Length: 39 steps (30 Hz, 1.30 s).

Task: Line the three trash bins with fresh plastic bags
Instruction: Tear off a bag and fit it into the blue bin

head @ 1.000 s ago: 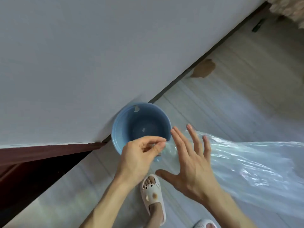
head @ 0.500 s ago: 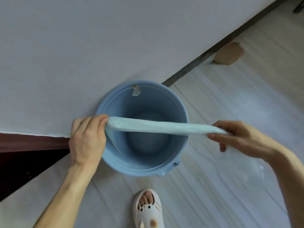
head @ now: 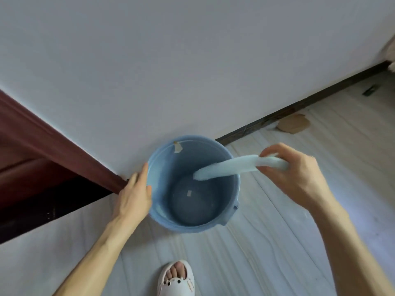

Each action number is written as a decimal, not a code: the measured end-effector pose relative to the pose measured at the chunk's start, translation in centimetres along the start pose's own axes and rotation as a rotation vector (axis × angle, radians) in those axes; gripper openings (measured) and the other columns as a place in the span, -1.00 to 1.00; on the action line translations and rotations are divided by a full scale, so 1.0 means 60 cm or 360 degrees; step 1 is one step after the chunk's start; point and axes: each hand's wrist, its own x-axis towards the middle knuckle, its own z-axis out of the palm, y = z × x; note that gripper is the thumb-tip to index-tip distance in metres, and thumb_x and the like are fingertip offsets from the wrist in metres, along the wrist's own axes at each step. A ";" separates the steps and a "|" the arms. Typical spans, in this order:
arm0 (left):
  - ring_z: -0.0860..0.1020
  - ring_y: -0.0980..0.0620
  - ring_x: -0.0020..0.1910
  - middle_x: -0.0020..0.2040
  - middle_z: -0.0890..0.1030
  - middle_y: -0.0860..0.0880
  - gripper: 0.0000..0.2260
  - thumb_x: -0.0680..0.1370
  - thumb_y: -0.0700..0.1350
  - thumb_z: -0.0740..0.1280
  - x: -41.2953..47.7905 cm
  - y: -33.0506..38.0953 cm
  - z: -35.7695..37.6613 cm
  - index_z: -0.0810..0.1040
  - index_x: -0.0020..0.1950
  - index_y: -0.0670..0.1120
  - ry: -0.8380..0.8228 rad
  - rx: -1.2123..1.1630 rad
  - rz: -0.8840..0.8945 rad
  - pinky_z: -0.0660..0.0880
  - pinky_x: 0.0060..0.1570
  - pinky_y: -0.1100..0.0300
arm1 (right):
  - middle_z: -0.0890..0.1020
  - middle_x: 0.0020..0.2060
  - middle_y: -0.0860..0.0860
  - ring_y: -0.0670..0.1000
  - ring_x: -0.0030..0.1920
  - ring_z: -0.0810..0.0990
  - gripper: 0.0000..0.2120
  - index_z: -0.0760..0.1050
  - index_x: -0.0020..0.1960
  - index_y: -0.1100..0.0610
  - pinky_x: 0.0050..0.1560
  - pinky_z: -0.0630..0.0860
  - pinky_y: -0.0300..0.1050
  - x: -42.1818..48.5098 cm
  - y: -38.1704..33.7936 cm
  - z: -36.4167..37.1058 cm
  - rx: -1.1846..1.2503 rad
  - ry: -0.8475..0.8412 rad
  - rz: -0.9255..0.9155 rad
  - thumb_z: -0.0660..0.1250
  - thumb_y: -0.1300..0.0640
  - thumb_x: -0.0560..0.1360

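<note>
A round blue trash bin [head: 192, 228] stands on the floor against the white wall, and I look straight down into it. My left hand [head: 133, 199] clasps the bin's left rim from outside, thumb at the edge. My right hand [head: 299, 178] hovers over the right rim, closed around a bunched pale plastic bag [head: 226, 167]. The bag's free end pokes down into the bin's opening without touching the bottom. A small scrap of tape [head: 177, 147] sticks inside the far rim. Only this one bin is in view.
A dark red door frame [head: 53, 146] runs down to the bin's left. A dark baseboard [head: 299, 105] lines the wall. A brown scrap [head: 292, 126] and a small dark item [head: 369, 90] lie on the pale floor at right. My foot in a white slipper [head: 176, 278] stands just before the bin.
The bag was stretched across the bin between both hands. My left hand has let go of it and moved to the rim; the bag now hangs from my right hand alone.
</note>
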 end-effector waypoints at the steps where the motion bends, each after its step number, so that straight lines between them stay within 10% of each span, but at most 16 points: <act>1: 0.54 -0.32 0.19 0.28 0.49 -0.24 -0.32 0.53 -0.25 0.37 -0.015 -0.001 0.004 0.16 0.60 -0.11 -0.0025 -0.0062 -0.0030 0.51 0.05 -0.13 | 0.61 -0.27 -0.16 -0.06 -0.28 0.55 -0.84 0.51 -0.03 -0.19 -0.34 0.47 -0.11 0.000 -0.024 -0.001 -0.0168 -0.0045 -0.0085 0.45 -0.07 0.44; 10: 0.35 -0.19 0.43 0.57 0.15 -0.08 -0.33 0.53 0.04 0.36 -0.074 0.055 -0.038 0.18 0.59 0.02 -0.0160 0.0141 0.0038 0.36 0.33 -0.01 | 0.62 0.07 -0.08 0.07 0.05 0.58 -0.68 0.49 0.20 -0.19 -0.20 0.38 -0.09 0.004 -0.098 0.099 -0.0936 -0.0897 -0.0456 0.27 -0.03 0.45; 14: 0.38 0.03 0.40 0.42 0.44 0.13 -0.39 0.48 0.18 0.39 -0.053 0.141 -0.066 0.30 0.50 0.18 -0.0269 -0.0140 0.0457 0.39 0.31 0.08 | 0.61 0.07 -0.12 0.00 0.05 0.57 -0.43 0.37 0.33 -0.19 -0.08 0.55 -0.02 0.013 -0.108 0.106 -0.0697 -0.1143 -0.0497 0.40 -0.05 0.34; 18: 0.59 0.00 0.08 0.08 0.66 0.10 -0.72 0.53 0.08 0.33 -0.044 0.179 -0.044 0.49 0.23 0.17 -0.0176 -0.0404 0.0245 0.53 0.00 0.06 | 0.50 0.25 -0.24 -0.06 0.37 0.36 -0.30 0.33 0.36 -0.22 0.32 0.30 0.02 0.014 -0.085 0.082 -0.0663 -0.0772 -0.0519 0.38 -0.31 0.25; 22: 0.57 0.12 -0.25 -0.22 0.63 0.15 -0.95 0.54 0.03 0.38 -0.051 0.167 -0.036 0.53 -0.04 0.12 -0.0046 -0.0987 -0.0119 0.44 -0.30 0.39 | 0.43 0.35 -0.23 -0.10 0.34 0.40 -0.19 0.32 0.40 -0.19 0.28 0.41 0.04 -0.036 -0.030 0.039 0.0490 -0.0025 0.0170 0.33 -0.54 0.26; 26: 0.59 0.23 -0.15 -0.12 0.66 0.16 -0.84 0.51 0.08 0.42 -0.077 0.163 -0.029 0.55 0.06 0.13 -0.0145 -0.1022 -0.0113 0.54 -0.13 0.29 | 0.60 0.21 -0.07 0.02 -0.12 0.73 -0.25 0.32 0.40 -0.11 -0.16 0.56 -0.03 -0.074 -0.054 0.056 0.1190 -0.0496 0.0783 0.31 -0.44 0.32; 32: 0.43 0.33 0.29 0.32 0.46 0.29 -0.22 0.27 0.33 0.54 -0.097 0.171 -0.059 0.34 0.43 0.26 -0.0524 -0.1329 0.0156 0.40 0.29 0.27 | 0.72 -0.18 0.01 -0.01 -0.21 0.71 -0.74 0.56 0.08 0.05 -0.16 0.67 0.13 -0.040 -0.088 0.084 0.0984 -0.0323 0.0377 0.51 0.06 0.44; 39: 0.58 0.21 -0.26 -0.27 0.66 0.14 -0.81 0.44 0.15 0.50 -0.059 0.163 -0.125 0.64 -0.18 0.05 -0.0120 -0.0712 0.0196 0.43 -0.26 0.33 | 0.72 -0.15 0.06 0.07 -0.09 0.71 -0.77 0.59 -0.01 0.06 -0.04 0.67 0.05 -0.023 -0.074 0.059 0.1029 -0.0391 0.0279 0.42 0.33 0.42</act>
